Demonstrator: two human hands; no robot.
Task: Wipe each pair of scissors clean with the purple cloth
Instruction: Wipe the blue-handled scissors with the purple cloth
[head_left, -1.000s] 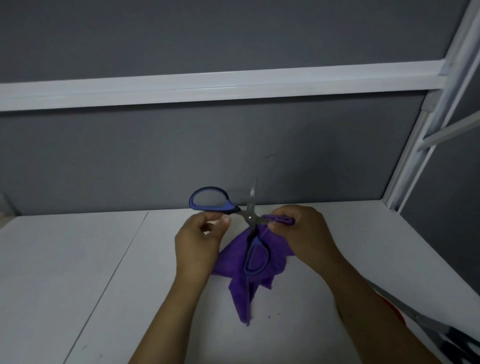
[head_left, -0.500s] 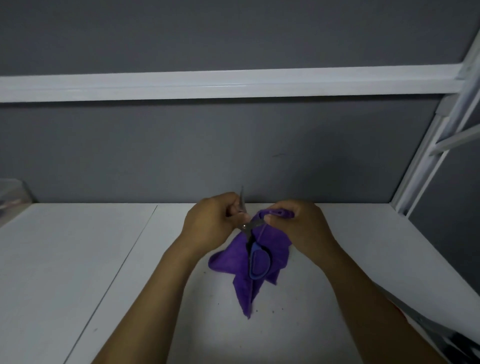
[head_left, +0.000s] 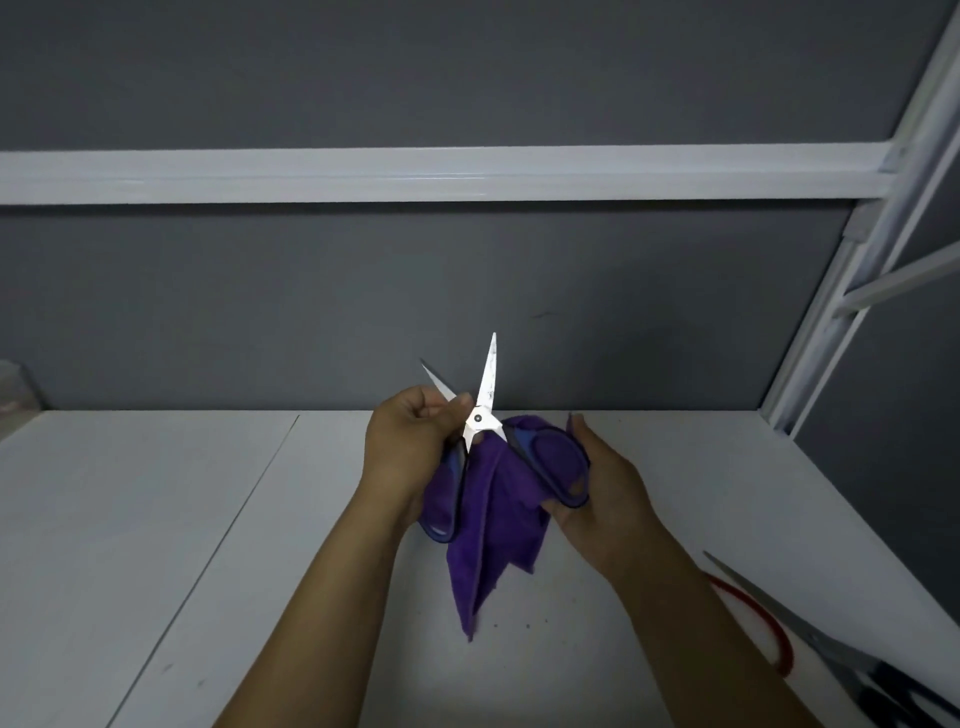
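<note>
Blue-handled scissors (head_left: 478, 419) are held above the white table (head_left: 156, 519), blades spread and pointing up. My left hand (head_left: 402, 454) grips them near the pivot, fingers curled round the base of the left blade and the top of the left handle. My right hand (head_left: 605, 493) holds the purple cloth (head_left: 493, 525) bunched against the right handle loop, fingers curled under both. The cloth hangs down behind the handles to just above the table. Part of the left blade is hidden by my fingers.
More scissors lie at the table's right front edge: a red-handled pair (head_left: 756, 616) with a long blade, and dark handles (head_left: 904, 696) beside it. A grey wall stands behind, a white frame post (head_left: 831, 322) on the right, and a clear container (head_left: 15, 389) at far left.
The scissors have turned blades-up and opened wider. My left hand shifted from the handle to the pivot and blade base. My right hand slid off the blade down to the right handle loop.
</note>
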